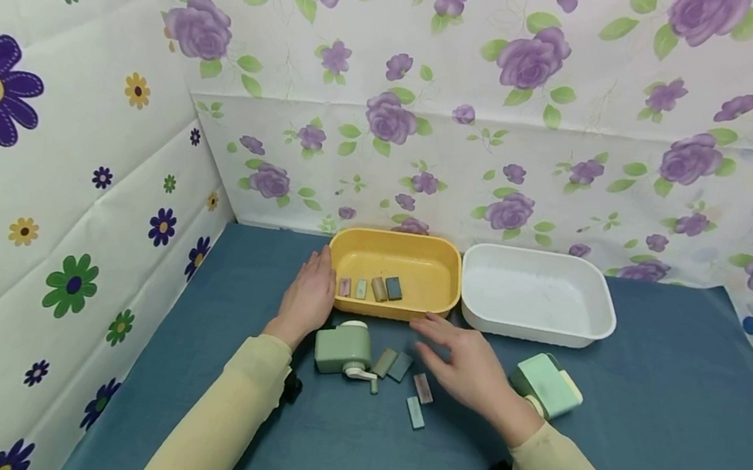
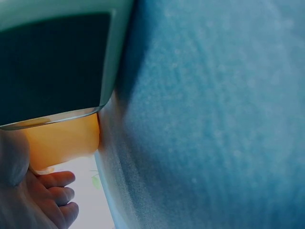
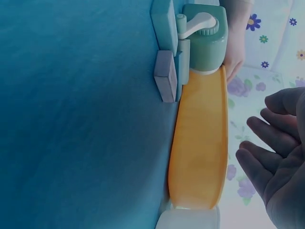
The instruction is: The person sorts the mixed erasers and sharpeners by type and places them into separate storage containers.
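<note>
Along the back and left side: floral wall sheets (image 1: 474,56), meeting at a corner.

Below these, one blue cloth (image 1: 352,456), covering the work surface.

One white tray (image 1: 536,334), set beside the yellow one at the back, nothing seen inside.

One yellow tray (image 1: 387,313), the piece between the hands; four blocks lie near its front wall, toward the left.

One left hand (image 1: 311,290), laid along the yellow tray's left end, fingers close together and holding nothing; probably placed there to steady or square the tray.

One right hand (image 1: 463,360), fingers loosely spread and empty, near that tray's front right corner; a gap shows in the right wrist view. Likely poised to guide that end.

One green crank box (image 1: 340,349), just before the yellow tray, obstructing the front approach on the left.

One mint box (image 1: 549,386), tipped at an angle, partly behind the right forearm.

Four loose blocks, on the cloth: olive block (image 1: 384,362), blue-grey block (image 1: 400,367), pinkish block (image 1: 423,388), pale blue block (image 1: 416,413). Their colours roughly echo the tray's row: pink (image 1: 344,287), pale green (image 1: 361,289), tan (image 1: 379,289), dark blue-grey (image 1: 394,288).
</note>
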Tool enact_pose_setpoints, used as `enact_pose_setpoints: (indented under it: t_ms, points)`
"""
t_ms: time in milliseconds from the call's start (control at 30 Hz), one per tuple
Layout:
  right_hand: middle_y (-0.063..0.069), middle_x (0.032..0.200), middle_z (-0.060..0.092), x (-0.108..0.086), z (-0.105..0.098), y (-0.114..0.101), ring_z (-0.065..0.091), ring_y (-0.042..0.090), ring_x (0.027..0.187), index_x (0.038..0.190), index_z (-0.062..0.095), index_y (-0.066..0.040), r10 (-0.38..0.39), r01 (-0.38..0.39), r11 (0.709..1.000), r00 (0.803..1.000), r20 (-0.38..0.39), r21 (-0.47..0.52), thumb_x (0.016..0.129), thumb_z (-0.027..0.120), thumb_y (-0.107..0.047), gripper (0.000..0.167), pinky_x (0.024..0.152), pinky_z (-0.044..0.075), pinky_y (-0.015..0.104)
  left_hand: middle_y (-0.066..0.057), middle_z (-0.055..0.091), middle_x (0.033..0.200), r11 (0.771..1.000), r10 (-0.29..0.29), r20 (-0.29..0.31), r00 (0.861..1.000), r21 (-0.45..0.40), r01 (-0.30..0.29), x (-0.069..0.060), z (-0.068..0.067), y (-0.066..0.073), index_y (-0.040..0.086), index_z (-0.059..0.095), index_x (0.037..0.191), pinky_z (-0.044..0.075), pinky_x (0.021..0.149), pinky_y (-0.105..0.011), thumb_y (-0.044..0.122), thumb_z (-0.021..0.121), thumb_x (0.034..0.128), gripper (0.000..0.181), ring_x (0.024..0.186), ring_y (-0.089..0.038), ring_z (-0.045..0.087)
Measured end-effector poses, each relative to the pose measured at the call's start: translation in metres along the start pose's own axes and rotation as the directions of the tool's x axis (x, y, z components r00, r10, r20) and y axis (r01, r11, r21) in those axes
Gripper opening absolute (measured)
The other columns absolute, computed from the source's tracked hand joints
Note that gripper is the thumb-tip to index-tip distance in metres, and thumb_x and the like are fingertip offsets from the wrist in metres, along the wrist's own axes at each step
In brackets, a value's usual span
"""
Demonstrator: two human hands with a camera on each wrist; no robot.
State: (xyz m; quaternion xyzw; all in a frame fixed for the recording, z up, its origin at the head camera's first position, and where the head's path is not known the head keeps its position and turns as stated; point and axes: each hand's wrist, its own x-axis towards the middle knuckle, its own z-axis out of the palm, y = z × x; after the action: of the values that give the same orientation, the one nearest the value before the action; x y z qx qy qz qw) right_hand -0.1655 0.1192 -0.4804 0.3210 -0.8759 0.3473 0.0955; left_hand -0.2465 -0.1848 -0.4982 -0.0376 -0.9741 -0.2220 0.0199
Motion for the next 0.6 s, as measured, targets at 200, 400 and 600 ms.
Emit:
enact_pose_setpoints:
  t_ms: [200,400,600]
  points:
    - [0.011,0.135,0.073,-0.01,-0.002,0.002,0.067,0.027,0.13,0.135,0.077,-0.013,-0.033,0.033,0.999,0.998,0.056,0.005,0.101,0.077,-0.015,0.034,0.072,0.059,0.035,-0.023,0.031,0.171,1.0,-0.001,0.002,1.0,-0.002,0.001,0.0,0.0,0.0,-0.004,0.019,0.169,0.02,0.131,-0.05,0.023,0.033,0.1188,0.059,0.161,-0.036,0.023]
    - [0.005,0.139,0.072,-0.02,-0.001,0.007,0.062,0.03,0.137,0.139,0.074,-0.01,-0.022,0.021,1.0,0.98,0.198,0.009,0.101,0.076,-0.015,0.038,0.074,0.061,0.036,-0.023,0.03,0.172,1.0,-0.006,0.01,1.0,-0.002,0.006,0.0,0.001,-0.001,-0.003,0.017,0.17,0.019,0.132,-0.05,0.023,0.033,0.1189,0.059,0.162,-0.035,0.022]
    - [0.011,0.155,0.059,-0.025,0.001,0.009,0.046,0.039,0.15,0.153,0.061,-0.006,0.047,-0.033,0.999,0.921,0.387,-0.042,0.102,0.076,-0.021,0.055,0.113,0.048,0.059,-0.022,0.029,0.172,1.0,-0.012,0.015,1.0,-0.002,0.012,0.0,0.0,0.0,-0.002,0.016,0.17,0.019,0.132,-0.049,0.024,0.033,0.1191,0.059,0.162,-0.035,0.021]
